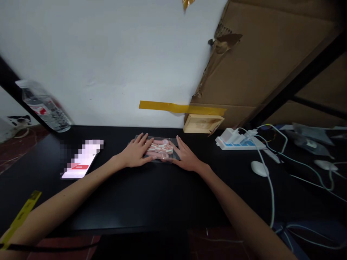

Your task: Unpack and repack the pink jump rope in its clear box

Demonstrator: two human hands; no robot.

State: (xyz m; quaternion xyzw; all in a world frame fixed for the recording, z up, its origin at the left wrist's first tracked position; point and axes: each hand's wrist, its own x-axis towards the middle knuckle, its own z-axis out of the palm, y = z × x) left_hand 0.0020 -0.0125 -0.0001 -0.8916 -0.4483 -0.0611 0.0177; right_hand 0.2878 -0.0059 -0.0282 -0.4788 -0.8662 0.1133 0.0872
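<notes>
A clear plastic packet with a pink and white print or contents lies flat on the black table, under both hands. What exactly it holds is too small to tell. My left hand rests on its left end, fingers stretched out and spread. Over the right end lies my right hand, its fingers also extended and apart from the thumb. Neither hand is closed around the packet; parts of its ends are hidden beneath the fingers.
A lit phone lies left of my hands, and a water bottle stands at the back left. Behind on the right are a shallow yellowish box and a power strip with cables. A white mouse sits nearer me.
</notes>
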